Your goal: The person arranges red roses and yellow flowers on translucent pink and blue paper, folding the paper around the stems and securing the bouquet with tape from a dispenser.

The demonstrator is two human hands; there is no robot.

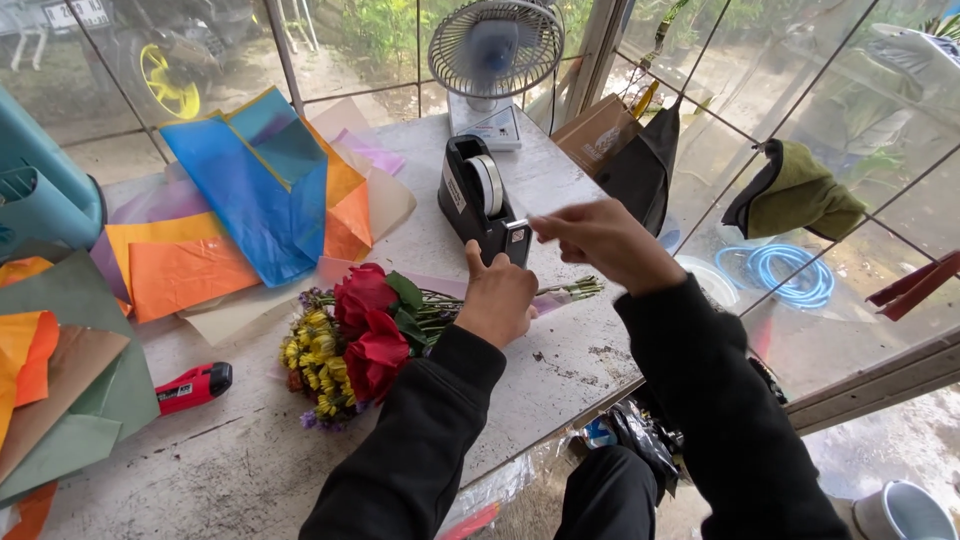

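— Glass walls stand all round us, and our worn white counter (pixel 560 190) fills the middle of the frame. What do we see on it?

— We see a black tape holder (pixel 478 205) just above the middle, with a roll of clear tape (pixel 489 183) on top. Our right hand (pixel 600 240) sits just to the right of it, fingers pinched together on the loose end of the tape. The strip runs left to right, from the holder to our fingers.

— And our other hand?

— Our left hand (pixel 497 297) is right below the holder, closed down on the stems of a flower bunch (pixel 355 340). Its thumb points up beside the cutter. The bunch lies long-ways across the counter, red roses and small yellow blooms at the left, green stem ends (pixel 580 288) poking out at the right. So the tape is just above the stems, and the right hand is nearer to it.

— Any boxes or labels?

— Behind the holder, a small fan (pixel 495 50) stands on a white base with a pale label (pixel 493 128). A brown card box (pixel 598 135) leans at its right, beside a black bag (pixel 640 170). Blue, orange and green paper sheets (pixel 250 190) spread over the left side, and a red cutter (pixel 193 387) lies at the lower left.
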